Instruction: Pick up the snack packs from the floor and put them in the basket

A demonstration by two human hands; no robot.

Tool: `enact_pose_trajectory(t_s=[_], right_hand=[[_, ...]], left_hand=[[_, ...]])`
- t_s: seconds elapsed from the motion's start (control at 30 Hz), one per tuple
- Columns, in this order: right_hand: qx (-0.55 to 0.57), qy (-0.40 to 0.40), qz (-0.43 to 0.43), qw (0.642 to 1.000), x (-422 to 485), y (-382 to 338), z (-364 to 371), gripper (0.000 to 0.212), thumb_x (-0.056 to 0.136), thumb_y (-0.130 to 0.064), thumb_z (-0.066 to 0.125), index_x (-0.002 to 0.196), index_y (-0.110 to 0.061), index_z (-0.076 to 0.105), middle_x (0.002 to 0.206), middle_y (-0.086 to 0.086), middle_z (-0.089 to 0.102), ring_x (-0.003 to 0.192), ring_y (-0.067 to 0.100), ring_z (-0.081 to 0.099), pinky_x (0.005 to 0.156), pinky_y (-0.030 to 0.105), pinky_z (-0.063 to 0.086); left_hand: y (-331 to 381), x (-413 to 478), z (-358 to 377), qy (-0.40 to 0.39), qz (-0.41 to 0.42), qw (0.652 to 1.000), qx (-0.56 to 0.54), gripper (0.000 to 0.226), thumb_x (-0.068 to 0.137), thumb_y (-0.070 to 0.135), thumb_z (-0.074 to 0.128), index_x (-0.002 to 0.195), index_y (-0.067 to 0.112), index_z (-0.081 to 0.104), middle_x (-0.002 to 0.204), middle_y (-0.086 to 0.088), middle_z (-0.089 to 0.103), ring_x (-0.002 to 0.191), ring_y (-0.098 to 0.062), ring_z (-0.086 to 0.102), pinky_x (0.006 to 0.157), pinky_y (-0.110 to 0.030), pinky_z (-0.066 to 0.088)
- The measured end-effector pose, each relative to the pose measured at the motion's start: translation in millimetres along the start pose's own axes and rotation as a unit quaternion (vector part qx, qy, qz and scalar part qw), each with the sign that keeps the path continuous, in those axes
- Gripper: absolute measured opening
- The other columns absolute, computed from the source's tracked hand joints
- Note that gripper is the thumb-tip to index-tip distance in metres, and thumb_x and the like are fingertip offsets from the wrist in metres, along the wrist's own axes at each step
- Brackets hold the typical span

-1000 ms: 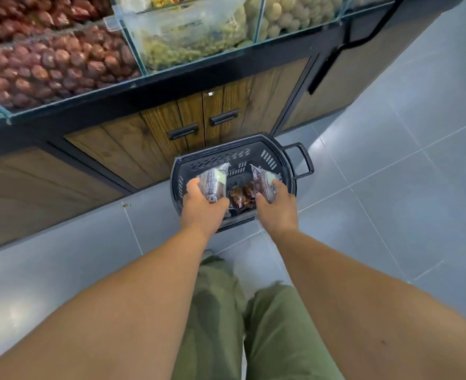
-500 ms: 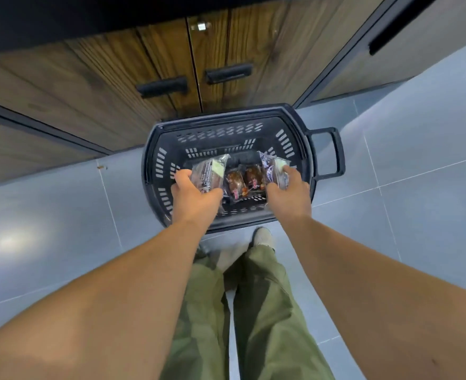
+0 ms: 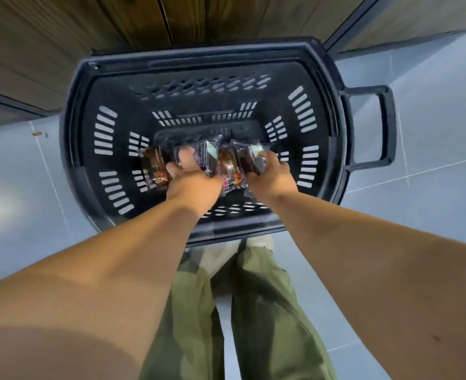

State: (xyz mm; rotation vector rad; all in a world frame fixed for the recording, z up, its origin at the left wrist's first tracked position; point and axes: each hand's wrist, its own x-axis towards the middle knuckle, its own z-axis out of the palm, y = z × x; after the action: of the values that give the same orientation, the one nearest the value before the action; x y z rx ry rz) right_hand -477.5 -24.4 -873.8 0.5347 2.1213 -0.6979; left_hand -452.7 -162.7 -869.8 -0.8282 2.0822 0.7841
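Reaching down inside the black basket (image 3: 226, 54) at the frame's centre, the person is at the placing step. The left hand (image 3: 192, 176) curls round one snack pack (image 3: 205, 157) and the right hand (image 3: 274, 175) round a second pack (image 3: 249, 157), both held just over loose packs (image 3: 155, 168) lying on the basket's bottom. The next move likely calls for loosening both grips, then lifting the hands clear.

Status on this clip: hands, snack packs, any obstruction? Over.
Left hand grips left snack pack, right hand grips right snack pack, both down inside basket. Loose pack beside left hand, second loose pack between hands, on basket bottom. Nothing in the way.
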Motion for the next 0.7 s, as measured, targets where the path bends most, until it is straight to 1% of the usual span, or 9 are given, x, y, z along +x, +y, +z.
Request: enact_pose_trajectory(t_s=[0.07, 0.1, 0.13, 0.2, 0.33, 0.47, 0.53, 0.6, 0.7], right_hand=[[-0.006, -0.002, 0.003, 1.0, 18.4, 3.5, 11.6, 0.06, 0.092, -0.026, 0.052, 0.146, -0.029, 0.026, 0.142, 0.009, 0.032, 0.108, 0.029, 0.055, 0.09, 0.037, 0.049], [-0.007, 0.0, 0.002, 1.0, 26.3, 5.4, 17.2, 0.059, 0.092, -0.026, 0.053, 0.145, -0.028, 0.027, 0.142, 0.009, 0.032, 0.114, 0.03, 0.053, 0.095, 0.038, 0.047], [-0.007, 0.001, 0.001, 1.0, 33.9, 7.6, 23.1, 0.059, 0.092, -0.026, 0.054, 0.144, -0.027, 0.027, 0.142, 0.009, 0.033, 0.117, 0.031, 0.051, 0.097, 0.04, 0.044], [-0.011, -0.001, -0.004, 1.0, 47.2, 12.7, 34.2, 0.059, 0.092, -0.026, 0.053, 0.144, -0.025, 0.026, 0.141, 0.01, 0.032, 0.119, 0.033, 0.05, 0.099, 0.041, 0.042], [-0.037, -0.016, -0.008, 0.999, 64.6, 18.3, 48.2, 0.063, 0.094, -0.034, 0.052, 0.147, -0.027, 0.019, 0.145, 0.008, 0.027, 0.127, 0.032, 0.043, 0.104, 0.044, 0.039], [-0.114, -0.078, 0.002, 0.99, 66.0, 17.1, 50.7, 0.075, 0.095, -0.034, 0.05, 0.152, -0.029, 0.002, 0.159, 0.003, 0.012, 0.144, 0.033, 0.015, 0.117, 0.049, 0.019], [-0.134, -0.098, 0.006, 0.986, 64.9, 14.3, 47.1, 0.073, 0.097, -0.03, 0.047, 0.153, -0.029, 0.0, 0.161, 0.002, 0.005, 0.146, 0.033, 0.007, 0.118, 0.048, 0.014], [-0.146, -0.111, -0.001, 0.983, 63.8, 10.3, 43.0, 0.066, 0.098, -0.026, 0.043, 0.153, -0.026, 0.007, 0.161, 0.005, 0.006, 0.146, 0.033, 0.011, 0.118, 0.046, 0.017], [-0.165, -0.099, -0.012, 0.981, 57.4, 0.9, 32.9, 0.055, 0.097, -0.021, 0.042, 0.149, -0.019, 0.024, 0.155, 0.013, 0.021, 0.138, 0.036, 0.03, 0.111, 0.041, 0.033]], left_hand=[[-0.5, 19.5, 16.2, 0.002, 0.001, 1.0, 0.023, 0.057, 0.088, 0.033, 0.057, 0.13, 0.024, 0.019, 0.129, -0.013, 0.028, 0.09, -0.029, 0.055, 0.072, -0.038, 0.048], [0.0, 28.4, 23.6, 0.007, -0.008, 0.998, 0.06, 0.059, 0.089, 0.038, 0.055, 0.133, 0.019, 0.02, 0.133, -0.015, 0.028, 0.107, -0.034, 0.05, 0.085, -0.041, 0.047], [-0.2, 36.0, 30.0, 0.013, -0.019, 0.993, 0.117, 0.063, 0.09, 0.044, 0.051, 0.137, 0.014, 0.022, 0.138, -0.017, 0.027, 0.122, -0.036, 0.039, 0.097, -0.043, 0.04], [-2.5, 46.4, 39.4, 0.016, -0.037, 0.98, 0.196, 0.072, 0.093, 0.052, 0.042, 0.143, 0.004, 0.023, 0.146, -0.019, 0.022, 0.134, -0.036, 0.022, 0.107, -0.043, 0.027], [-12.7, 60.0, 51.6, 0.003, -0.021, 0.984, 0.174, 0.062, 0.095, 0.05, 0.039, 0.139, 0.008, 0.026, 0.147, -0.016, 0.025, 0.135, -0.035, 0.021, 0.107, -0.043, 0.025], [-20.3, 66.2, 50.8, -0.1, -0.003, 0.979, 0.176, 0.055, 0.095, 0.034, 0.044, 0.143, 0.015, 0.025, 0.149, -0.014, 0.029, 0.136, -0.036, 0.024, 0.109, -0.047, 0.031], [-21.1, 67.7, 44.9, -0.142, -0.003, 0.973, 0.181, 0.056, 0.093, 0.021, 0.046, 0.145, 0.019, 0.025, 0.147, -0.013, 0.034, 0.137, -0.036, 0.025, 0.108, -0.047, 0.034], [-20.2, 67.4, 37.3, -0.153, 0.003, 0.968, 0.197, 0.054, 0.092, 0.017, 0.045, 0.143, 0.022, 0.03, 0.145, -0.013, 0.038, 0.135, -0.036, 0.028, 0.106, -0.044, 0.037], [-15.7, 63.2, 25.8, -0.11, 0.015, 0.972, 0.209, 0.043, 0.092, 0.022, 0.049, 0.134, 0.019, 0.042, 0.14, -0.015, 0.04, 0.127, -0.037, 0.041, 0.102, -0.046, 0.043]])
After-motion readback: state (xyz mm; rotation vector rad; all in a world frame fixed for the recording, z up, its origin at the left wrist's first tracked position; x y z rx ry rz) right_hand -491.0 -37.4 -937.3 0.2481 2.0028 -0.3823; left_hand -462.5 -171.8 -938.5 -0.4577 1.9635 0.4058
